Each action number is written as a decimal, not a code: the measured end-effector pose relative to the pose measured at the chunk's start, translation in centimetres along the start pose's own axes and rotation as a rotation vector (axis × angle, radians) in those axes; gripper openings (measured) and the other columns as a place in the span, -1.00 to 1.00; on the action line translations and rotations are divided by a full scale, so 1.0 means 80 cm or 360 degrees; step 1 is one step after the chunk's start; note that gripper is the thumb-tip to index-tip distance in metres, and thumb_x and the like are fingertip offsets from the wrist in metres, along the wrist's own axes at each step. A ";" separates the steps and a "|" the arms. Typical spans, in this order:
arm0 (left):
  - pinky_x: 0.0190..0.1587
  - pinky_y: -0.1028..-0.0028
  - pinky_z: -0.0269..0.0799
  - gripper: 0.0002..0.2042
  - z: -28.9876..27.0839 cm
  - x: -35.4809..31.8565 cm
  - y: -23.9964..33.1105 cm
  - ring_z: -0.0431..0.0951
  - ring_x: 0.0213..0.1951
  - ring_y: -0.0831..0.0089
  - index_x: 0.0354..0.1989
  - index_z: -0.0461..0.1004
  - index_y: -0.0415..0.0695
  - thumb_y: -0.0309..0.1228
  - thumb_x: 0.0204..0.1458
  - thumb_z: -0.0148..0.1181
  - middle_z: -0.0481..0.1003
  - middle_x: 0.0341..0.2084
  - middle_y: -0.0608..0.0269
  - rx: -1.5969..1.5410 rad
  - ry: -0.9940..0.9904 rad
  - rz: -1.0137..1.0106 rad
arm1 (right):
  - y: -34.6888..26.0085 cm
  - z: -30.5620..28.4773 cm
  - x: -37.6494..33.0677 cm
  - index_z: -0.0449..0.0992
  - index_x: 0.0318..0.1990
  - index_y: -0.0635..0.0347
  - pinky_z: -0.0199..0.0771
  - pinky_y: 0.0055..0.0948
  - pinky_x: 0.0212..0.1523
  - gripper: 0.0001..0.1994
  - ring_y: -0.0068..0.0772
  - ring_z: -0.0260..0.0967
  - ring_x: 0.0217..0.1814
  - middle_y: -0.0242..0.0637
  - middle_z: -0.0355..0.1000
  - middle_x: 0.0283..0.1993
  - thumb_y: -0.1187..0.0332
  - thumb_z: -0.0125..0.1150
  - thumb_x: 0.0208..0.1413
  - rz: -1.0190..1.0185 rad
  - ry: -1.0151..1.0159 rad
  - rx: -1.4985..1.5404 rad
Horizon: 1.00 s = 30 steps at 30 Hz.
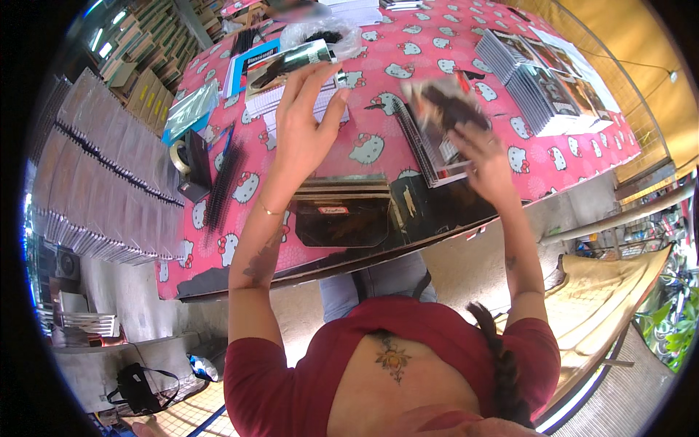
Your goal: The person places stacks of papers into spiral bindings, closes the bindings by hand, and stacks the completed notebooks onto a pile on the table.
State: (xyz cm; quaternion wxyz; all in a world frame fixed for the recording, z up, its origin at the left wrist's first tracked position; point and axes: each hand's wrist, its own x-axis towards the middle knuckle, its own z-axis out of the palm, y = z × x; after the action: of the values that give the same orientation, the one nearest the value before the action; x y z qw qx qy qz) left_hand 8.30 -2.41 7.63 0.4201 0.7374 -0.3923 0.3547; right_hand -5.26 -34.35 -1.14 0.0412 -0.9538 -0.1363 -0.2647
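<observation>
My left hand (309, 120) is raised over the table, its fingers stretched and thumb apart, holding nothing. Behind it lies a stack of loose printed pages (266, 102), topped by a sheet with a dark picture (291, 65). On the right, my right hand (484, 156) grips the lower right edge of a booklet with a picture cover (444, 102), both smeared by motion. That booklet is above a small pile of spiral-bound booklets (442, 169), whose black coils (415, 142) run along the left side. Between my arms, at the table's front edge, sits a dark wooden device (342, 218).
Tall stacks of coil-bound books (109, 175) stand at the left. A tape dispenser (191, 164) and loose black coils (224, 189) lie beside them. Booklet stacks (546, 98) occupy the far right of the pink patterned tablecloth (364, 149). A clear plastic bag (320, 36) sits at the back.
</observation>
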 end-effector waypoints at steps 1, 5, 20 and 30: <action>0.09 0.28 0.46 -0.66 0.000 -0.004 -0.007 0.56 0.02 0.15 0.08 0.55 -0.19 -0.47 0.12 0.31 0.52 0.02 0.00 0.0032 -0.0036 -0.0008 | 0.006 0.023 -0.021 0.49 0.28 -0.04 0.18 0.08 0.39 -0.42 -0.14 0.24 0.46 -0.28 0.37 0.37 0.33 0.31 0.01 0.0033 -0.0081 0.0075; 0.09 0.28 0.46 -0.69 -0.009 -0.023 -0.044 0.57 0.02 0.14 0.07 0.56 -0.21 -0.47 0.14 0.29 0.54 0.00 0.00 0.0038 -0.0118 -0.0178 | 0.005 0.031 -0.033 0.49 0.29 -0.09 0.09 0.16 0.44 -0.44 -0.15 0.21 0.49 -0.30 0.35 0.40 0.01 0.32 0.14 0.0054 -0.0175 0.0251; 0.04 0.22 0.53 -0.70 -0.016 -0.021 -0.225 0.64 -0.06 0.11 0.00 0.59 -0.17 -0.58 0.06 0.19 0.63 -0.08 0.09 0.0910 -0.0454 0.0297 | -0.004 0.022 -0.017 0.45 0.31 0.04 0.09 0.05 0.46 -0.42 -0.06 0.19 0.48 -0.18 0.30 0.42 0.09 0.34 0.14 0.0118 0.0198 0.0362; -0.08 0.18 0.53 -0.75 -0.033 -0.012 -0.166 0.62 -0.13 0.03 -0.04 0.60 -0.16 -0.56 0.10 0.23 0.63 -0.16 0.04 0.0690 -0.0194 0.0162 | -0.118 0.038 0.056 0.40 0.31 0.24 0.13 -0.09 0.41 -0.40 0.10 0.20 0.42 0.03 0.28 0.35 0.42 0.39 0.08 0.0023 0.0560 0.0993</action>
State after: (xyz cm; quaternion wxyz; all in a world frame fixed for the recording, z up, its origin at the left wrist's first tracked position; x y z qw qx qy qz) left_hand 19.02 4.73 3.29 0.2089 0.8098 -0.3681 0.4062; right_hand -2.70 -23.80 -1.35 0.3551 -0.8360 -0.1947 -0.3703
